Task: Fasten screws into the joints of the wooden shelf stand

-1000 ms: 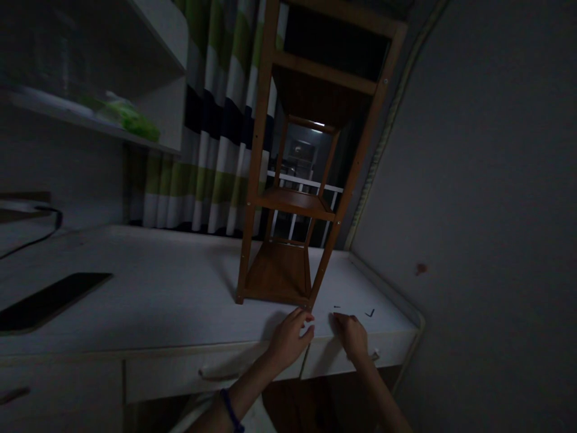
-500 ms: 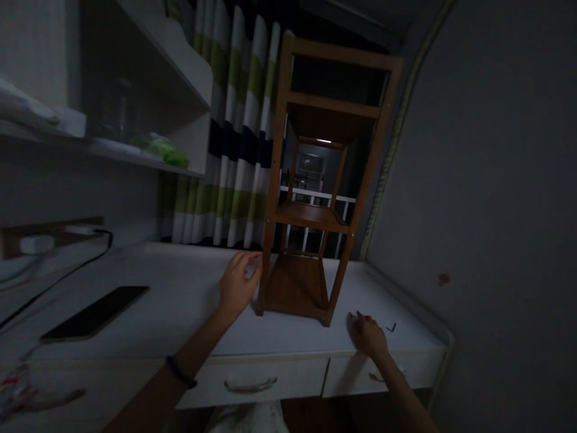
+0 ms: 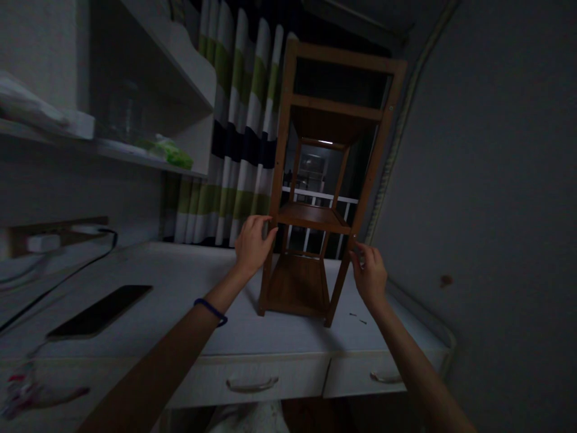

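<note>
A tall brown wooden shelf rack (image 3: 313, 225) stands upright on the white desk. At its front left post, level with the middle shelf, my left hand (image 3: 253, 243) has its thumb and fingertips closed about the post. My right hand (image 3: 370, 273) is at the front right post, slightly lower, with thumb and fingertips against it. Two small, thin dark pieces that look like screws (image 3: 353, 314) lie on the desk below my right hand.
A dark phone (image 3: 101, 311) lies at the left of the white desk (image 3: 189, 325). Behind it are a power strip (image 3: 58, 231) and a black cable. A wall shelf (image 3: 148, 159) overhangs the left side. Striped curtains (image 3: 246, 150) hang behind; a wall (image 3: 496, 198) closes the right.
Both hands have risen to the rack's front posts, the right one leaving the desk top. Small thin pieces now show where it was; the L-shaped hex key is hidden behind my right arm.
</note>
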A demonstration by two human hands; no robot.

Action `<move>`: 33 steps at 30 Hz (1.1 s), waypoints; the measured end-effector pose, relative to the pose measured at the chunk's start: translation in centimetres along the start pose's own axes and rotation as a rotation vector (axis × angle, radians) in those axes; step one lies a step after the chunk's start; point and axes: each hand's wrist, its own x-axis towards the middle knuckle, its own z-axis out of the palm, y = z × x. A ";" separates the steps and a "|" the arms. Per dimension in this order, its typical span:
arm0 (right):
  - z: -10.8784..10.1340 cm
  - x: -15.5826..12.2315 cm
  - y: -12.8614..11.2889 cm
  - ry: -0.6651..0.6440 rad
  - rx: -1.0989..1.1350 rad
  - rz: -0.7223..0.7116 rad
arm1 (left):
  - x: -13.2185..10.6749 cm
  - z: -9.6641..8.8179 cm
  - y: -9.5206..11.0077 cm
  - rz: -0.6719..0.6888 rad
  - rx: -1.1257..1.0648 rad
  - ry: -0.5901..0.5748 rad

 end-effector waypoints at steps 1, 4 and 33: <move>0.1 0.4 0.0 0.005 -0.007 -0.004 | 0.2 0.3 -0.1 -0.029 -0.020 -0.006; 0.3 1.5 0.1 0.019 -0.033 0.012 | 0.8 1.4 -0.8 -0.157 -0.208 -0.003; -2.3 6.4 -0.9 -0.407 -0.416 -0.057 | 2.0 4.0 -1.8 -0.462 -0.952 -0.126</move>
